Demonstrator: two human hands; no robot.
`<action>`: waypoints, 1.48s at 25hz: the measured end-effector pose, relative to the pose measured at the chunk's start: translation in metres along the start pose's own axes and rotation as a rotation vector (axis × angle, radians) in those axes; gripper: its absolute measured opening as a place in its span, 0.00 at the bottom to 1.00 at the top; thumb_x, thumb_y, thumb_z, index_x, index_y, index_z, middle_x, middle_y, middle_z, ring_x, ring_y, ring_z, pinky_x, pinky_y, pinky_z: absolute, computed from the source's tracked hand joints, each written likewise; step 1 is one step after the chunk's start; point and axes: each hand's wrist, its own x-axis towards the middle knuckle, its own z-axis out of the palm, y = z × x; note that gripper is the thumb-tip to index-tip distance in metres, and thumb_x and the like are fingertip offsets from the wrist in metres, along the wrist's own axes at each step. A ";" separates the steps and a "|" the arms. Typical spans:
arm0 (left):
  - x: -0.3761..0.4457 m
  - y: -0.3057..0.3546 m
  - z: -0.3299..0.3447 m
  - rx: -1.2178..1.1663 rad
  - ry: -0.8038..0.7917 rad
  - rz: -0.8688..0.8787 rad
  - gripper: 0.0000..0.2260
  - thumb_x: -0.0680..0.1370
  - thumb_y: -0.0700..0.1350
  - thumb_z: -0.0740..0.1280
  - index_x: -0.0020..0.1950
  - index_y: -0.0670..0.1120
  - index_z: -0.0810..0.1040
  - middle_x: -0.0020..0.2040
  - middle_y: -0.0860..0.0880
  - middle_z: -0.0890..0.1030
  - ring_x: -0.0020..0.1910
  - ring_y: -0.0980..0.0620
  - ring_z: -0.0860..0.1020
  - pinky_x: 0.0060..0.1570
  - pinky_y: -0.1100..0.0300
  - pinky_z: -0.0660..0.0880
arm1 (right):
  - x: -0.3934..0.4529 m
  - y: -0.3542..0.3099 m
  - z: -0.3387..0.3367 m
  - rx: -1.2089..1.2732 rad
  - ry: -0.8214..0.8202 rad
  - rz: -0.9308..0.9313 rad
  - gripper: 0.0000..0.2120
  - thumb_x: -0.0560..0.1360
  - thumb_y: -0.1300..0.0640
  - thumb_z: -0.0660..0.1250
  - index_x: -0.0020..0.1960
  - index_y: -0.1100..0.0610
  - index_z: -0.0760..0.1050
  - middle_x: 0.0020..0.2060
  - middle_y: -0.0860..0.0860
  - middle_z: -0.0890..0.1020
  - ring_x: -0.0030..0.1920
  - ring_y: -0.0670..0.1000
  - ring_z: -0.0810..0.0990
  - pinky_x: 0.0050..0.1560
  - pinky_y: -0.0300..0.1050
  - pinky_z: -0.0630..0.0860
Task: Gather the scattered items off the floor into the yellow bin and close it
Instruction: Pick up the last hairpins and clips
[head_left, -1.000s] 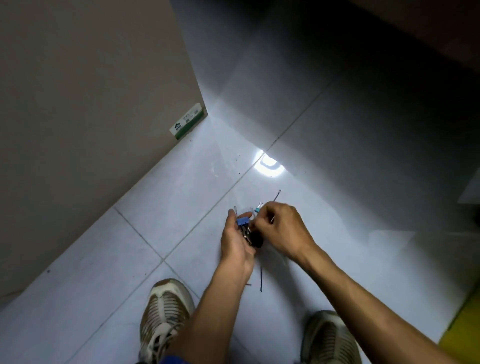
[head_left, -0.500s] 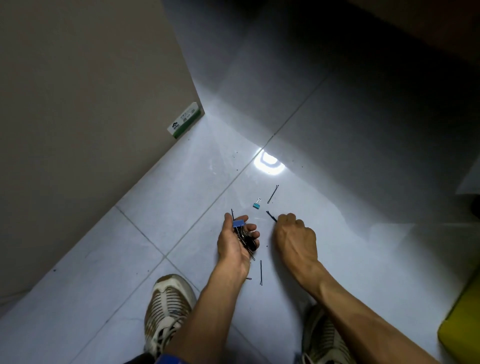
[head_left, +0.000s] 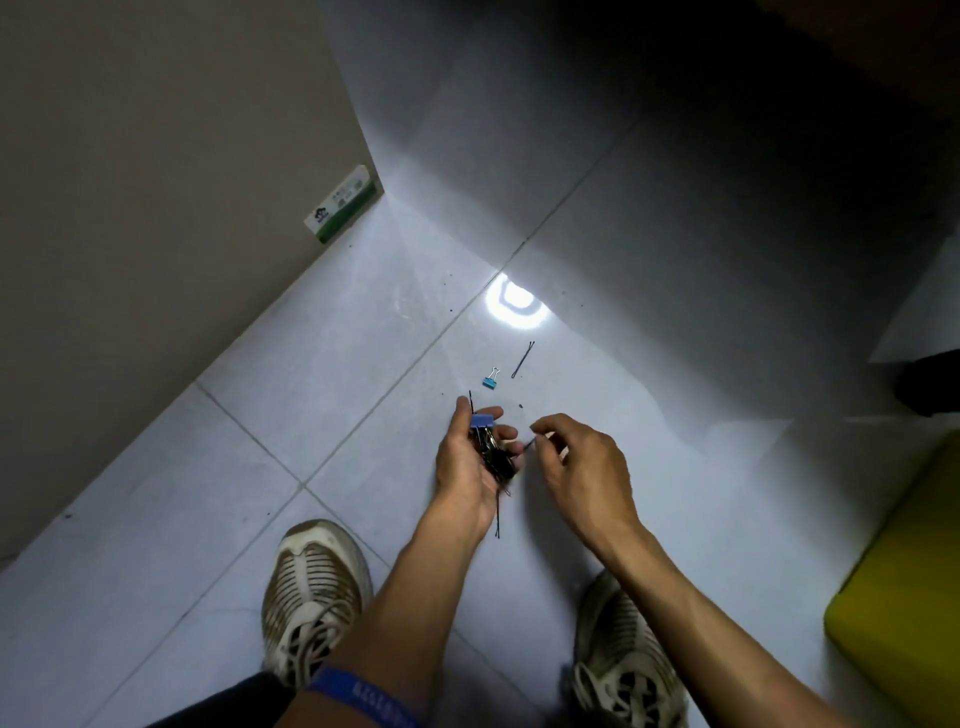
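Where the pale tiled floor (head_left: 311, 415) meets a beige wall (head_left: 130, 208) on the left, a bright lamp glare (head_left: 514, 307) lies on the glossy tiles, and the far part of the room falls into shadow. Dark grout lines cross the floor at a slant. A white and green sticker (head_left: 343, 210) sits at the wall's lower corner. The left hand (head_left: 470, 462) is cupped palm-up, its fingers curled round a bundle of clips (head_left: 491, 447) topped by a blue one, with dark pins sticking out above and below. The right hand (head_left: 582, 462), just beside it, pinches a thin pin (head_left: 529, 442) between thumb and fingertips, its tip near the bundle. On the floor beyond the hands lie a small teal clip (head_left: 489, 379) and, just right of it, a loose hairpin (head_left: 522, 358); another pin (head_left: 497, 519) lies under the left wrist. The yellow bin (head_left: 898, 597) stands at the right edge, well apart from the hands; whether its lid is on cannot be told. Two worn sneakers (head_left: 311, 592) rest on the tiles below the arms, and a blue band (head_left: 358, 696) rings the left forearm.
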 end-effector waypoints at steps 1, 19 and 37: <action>0.000 0.001 -0.003 0.002 0.011 0.000 0.19 0.82 0.57 0.57 0.48 0.42 0.76 0.29 0.46 0.77 0.26 0.50 0.76 0.31 0.59 0.70 | 0.001 0.009 -0.001 -0.097 -0.011 -0.048 0.09 0.79 0.54 0.63 0.56 0.50 0.79 0.48 0.48 0.82 0.48 0.53 0.79 0.44 0.46 0.74; 0.006 0.016 -0.002 -0.074 0.016 0.059 0.19 0.82 0.57 0.56 0.49 0.42 0.75 0.32 0.45 0.75 0.29 0.49 0.73 0.33 0.59 0.68 | 0.004 0.035 0.010 -0.105 0.049 0.191 0.08 0.75 0.48 0.65 0.42 0.51 0.75 0.40 0.46 0.79 0.41 0.52 0.77 0.39 0.45 0.69; -0.003 0.039 -0.067 -0.096 0.163 0.096 0.19 0.81 0.58 0.59 0.50 0.43 0.77 0.36 0.45 0.79 0.33 0.48 0.77 0.35 0.57 0.72 | -0.045 0.013 0.074 -0.428 -0.209 -0.132 0.09 0.79 0.51 0.61 0.46 0.56 0.74 0.43 0.52 0.78 0.44 0.57 0.78 0.35 0.46 0.64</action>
